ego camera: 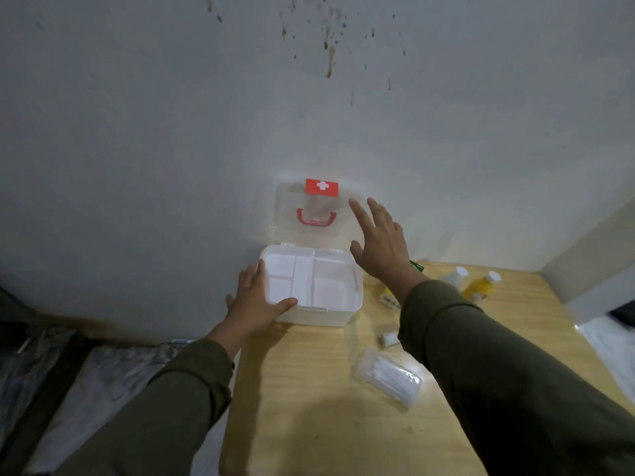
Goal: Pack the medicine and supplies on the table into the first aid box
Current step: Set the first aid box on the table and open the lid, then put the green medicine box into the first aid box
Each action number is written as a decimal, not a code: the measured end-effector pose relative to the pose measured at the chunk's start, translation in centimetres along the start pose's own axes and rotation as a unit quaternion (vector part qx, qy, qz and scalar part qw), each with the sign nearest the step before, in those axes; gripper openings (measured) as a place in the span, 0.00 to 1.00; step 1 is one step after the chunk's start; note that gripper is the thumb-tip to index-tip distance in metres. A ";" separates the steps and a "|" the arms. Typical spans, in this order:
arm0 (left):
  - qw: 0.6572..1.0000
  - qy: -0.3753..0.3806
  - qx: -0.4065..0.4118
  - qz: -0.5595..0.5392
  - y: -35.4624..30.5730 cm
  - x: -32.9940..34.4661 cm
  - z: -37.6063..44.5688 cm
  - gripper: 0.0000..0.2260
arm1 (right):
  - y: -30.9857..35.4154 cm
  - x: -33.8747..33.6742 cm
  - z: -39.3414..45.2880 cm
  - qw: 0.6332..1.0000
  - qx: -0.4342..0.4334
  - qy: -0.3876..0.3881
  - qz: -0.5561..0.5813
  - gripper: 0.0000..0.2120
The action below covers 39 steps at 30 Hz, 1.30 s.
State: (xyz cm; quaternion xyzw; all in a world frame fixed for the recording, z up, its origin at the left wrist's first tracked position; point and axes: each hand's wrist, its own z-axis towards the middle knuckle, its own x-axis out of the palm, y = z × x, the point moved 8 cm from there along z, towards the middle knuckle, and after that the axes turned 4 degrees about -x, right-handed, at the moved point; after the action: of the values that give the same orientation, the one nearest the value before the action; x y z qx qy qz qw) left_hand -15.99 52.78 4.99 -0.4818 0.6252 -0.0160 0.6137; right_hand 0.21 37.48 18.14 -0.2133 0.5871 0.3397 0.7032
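The white first aid box (343, 309) sits at the back left of the wooden table (309, 407). Its clear lid (285, 218), with a red cross label and red handle, stands upright against the wall. A white divided tray (309, 280) fills the top of the box. My left hand (256, 300) grips the box's left front corner. My right hand (379, 245) hovers with fingers spread beside the lid's right edge, holding nothing. To the right lie a clear pack of cotton swabs (390, 376), a small white roll (390, 338), a yellow bottle (479, 285) and a white bottle (455, 276).
A small yellow-and-white medicine box (390, 298) is partly hidden behind my right sleeve. The grey stained wall rises directly behind the box. Left of the table lies crumpled fabric (86, 389). The table's right edge meets a white surface (608, 348).
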 end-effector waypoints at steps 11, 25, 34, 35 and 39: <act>0.994 -0.086 -0.017 0.059 -8.0 4.1 -3.9 0.47 | -9.1 3.3 -6.6 0.989 0.122 0.072 0.047 0.36; 0.983 -0.115 -0.136 0.049 -7.5 6.4 -3.7 0.51 | -13.3 9.1 -4.0 0.968 -0.107 0.225 -0.036 0.35; 0.976 -0.126 -0.167 0.053 -7.5 6.4 -4.0 0.52 | -13.4 10.7 -2.1 0.917 -0.250 0.303 -0.069 0.52; 0.976 -0.129 -0.169 0.054 -7.5 6.3 -4.0 0.52 | -13.4 10.9 -2.0 0.916 -0.253 0.303 -0.066 0.52; 0.973 -0.135 -0.178 0.056 -7.6 6.2 -4.0 0.52 | -13.5 11.0 -1.5 0.933 -0.222 0.284 -0.024 0.48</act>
State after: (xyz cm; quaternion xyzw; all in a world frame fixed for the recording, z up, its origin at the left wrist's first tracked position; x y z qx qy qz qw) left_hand -13.33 42.55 5.92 -0.5449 0.5555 0.1954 0.5969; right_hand 9.90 29.75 5.80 -0.4654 0.6665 0.3698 0.4500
